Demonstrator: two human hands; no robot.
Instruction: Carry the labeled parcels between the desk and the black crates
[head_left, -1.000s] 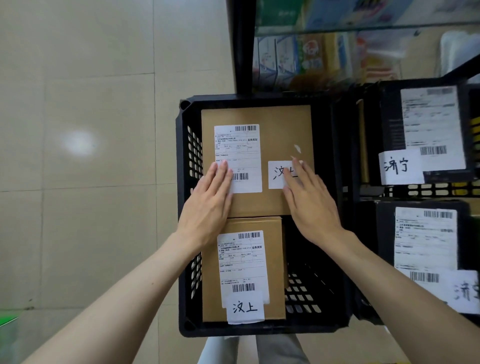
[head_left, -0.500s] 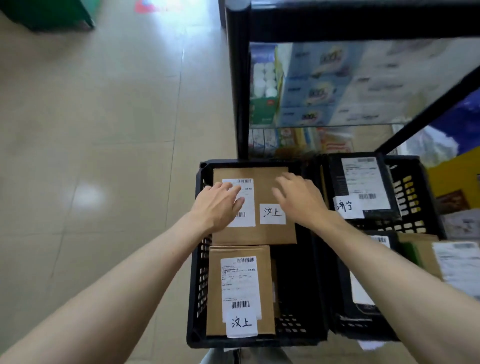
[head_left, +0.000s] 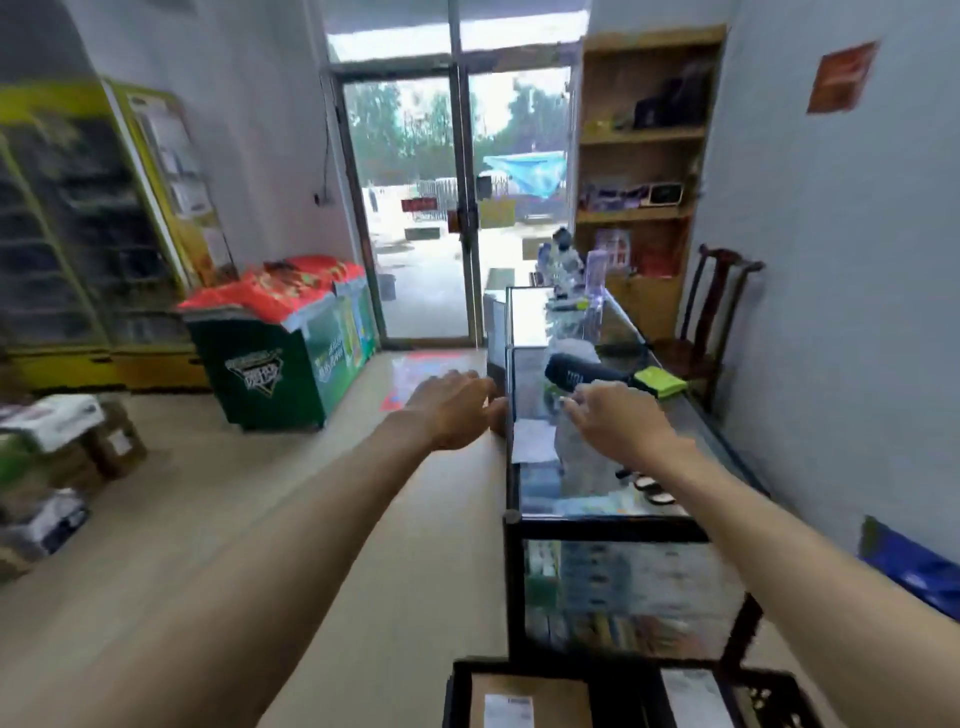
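Observation:
Both my arms reach forward at chest height, holding nothing. My left hand (head_left: 454, 410) hovers with relaxed fingers beside the left edge of the glass counter (head_left: 608, 517). My right hand (head_left: 615, 421) is raised over the counter top, fingers loosely spread. At the bottom edge of the view sits a black crate (head_left: 457, 691) with a brown labeled parcel (head_left: 524, 701) lying flat in it. A second crate (head_left: 779, 699) to its right holds a dark parcel with a white label (head_left: 693, 699).
A long glass display counter runs away from me toward a glass door (head_left: 457, 208). A black speaker (head_left: 587, 374) and green pad (head_left: 660, 381) lie on it. Green freezer (head_left: 291, 364) and a drinks fridge (head_left: 78, 234) stand left; wooden chair (head_left: 711, 317) right.
My hands have lifted off the parcel in the crate and my head has tilted up, so the crates dropped to the bottom edge and the shop room came into view.

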